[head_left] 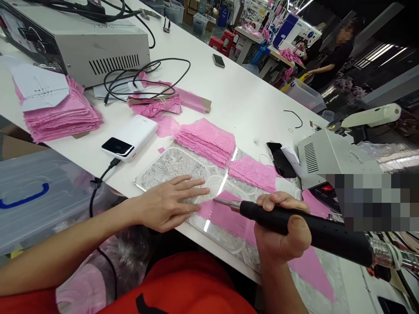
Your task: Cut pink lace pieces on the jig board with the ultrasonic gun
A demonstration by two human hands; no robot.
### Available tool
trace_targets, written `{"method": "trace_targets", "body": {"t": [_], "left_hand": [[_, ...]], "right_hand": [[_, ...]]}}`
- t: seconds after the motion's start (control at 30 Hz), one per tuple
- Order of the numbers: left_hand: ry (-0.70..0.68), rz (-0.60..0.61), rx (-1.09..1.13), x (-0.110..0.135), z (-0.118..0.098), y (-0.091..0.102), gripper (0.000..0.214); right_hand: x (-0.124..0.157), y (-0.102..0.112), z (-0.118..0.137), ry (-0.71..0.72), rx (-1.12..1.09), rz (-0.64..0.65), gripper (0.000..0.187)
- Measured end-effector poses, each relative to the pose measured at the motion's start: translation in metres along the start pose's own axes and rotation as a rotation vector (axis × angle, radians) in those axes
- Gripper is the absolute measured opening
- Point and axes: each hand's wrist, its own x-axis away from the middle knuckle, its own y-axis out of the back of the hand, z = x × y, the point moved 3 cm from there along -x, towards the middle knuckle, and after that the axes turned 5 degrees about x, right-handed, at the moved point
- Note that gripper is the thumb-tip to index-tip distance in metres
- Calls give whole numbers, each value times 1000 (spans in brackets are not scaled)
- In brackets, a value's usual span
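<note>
My left hand [170, 203] lies flat, fingers stretched out, on a clear glass plate [157, 168] and presses down the left end of a pink lace strip [229, 218]. My right hand [281, 226] is wrapped round a black-handled cutting tool [314, 229]. The tool's metal tip [222, 202] rests at the strip's upper edge, just right of my left fingertips. More pink lace pieces [206, 139] are stacked at the plate's far side, with a single piece [252, 172] beside them.
A white power bank [131, 137] with a cable lies left of the plate. A tall stack of pink lace [62, 115] and a grey machine box [81, 43] stand at the back left. A second grey unit [327, 155] is at the right. A phone [218, 60] lies far back.
</note>
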Motion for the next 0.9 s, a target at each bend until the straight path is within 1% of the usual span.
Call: {"method": "trace_targets", "body": {"t": [0.2, 0.47, 0.77, 0.9], "left_hand": [[0, 1, 1, 0, 0, -1, 31], [3, 7, -4, -1, -1, 0, 33], [-4, -5, -3, -1, -1, 0, 31], [-10, -12, -14, -1, -1, 0, 31]], "right_hand": [[2, -3, 4, -9, -28, -3, 14], [12, -19, 4, -40, -89, 98, 16], [13, -24, 1, -39, -97, 139, 14], [14, -27, 2, -39, -88, 136, 13]]}}
